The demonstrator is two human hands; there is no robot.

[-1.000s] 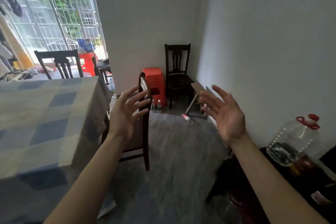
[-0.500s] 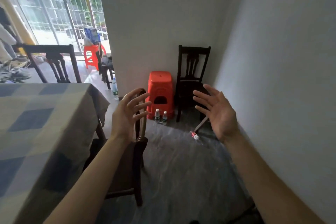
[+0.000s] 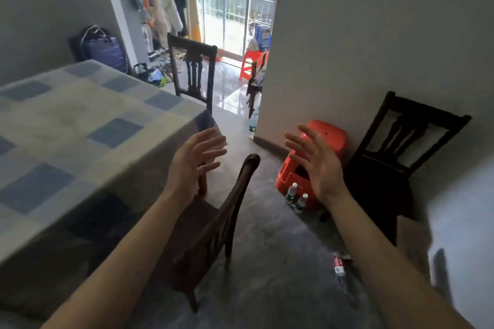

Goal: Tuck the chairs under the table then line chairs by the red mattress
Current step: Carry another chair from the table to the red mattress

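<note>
Both your hands are up in front of you with fingers straight and spread, palms turned toward each other, and neither has hold of anything. Your left hand [image 3: 193, 165] hovers over the corner of the table [image 3: 80, 128], which is draped in a soft, matte cloth of pale cream with blue-grey squares that hangs down past the edge. Your right hand [image 3: 318, 165] is raised in front of the red stool [image 3: 330, 132], a glossy moulded plastic piece with rounded corners, with two small clear bottles [image 3: 291, 192] standing at its foot. Between your forearms is the near chair [image 3: 232, 208], dark polished wood with a curved, rounded top rail and slatted back. You see it side-on: its seat points left toward the table and sits at the hanging cloth, while its back rises upright and leans slightly away to the right. A second dark chair [image 3: 193, 69], with a carved centre splat, stands at the table's far side, facing it. A third chair [image 3: 395, 157], almost black, sits with its back against the pale wall just beside the stool. The floor is grey and streaked.
</note>
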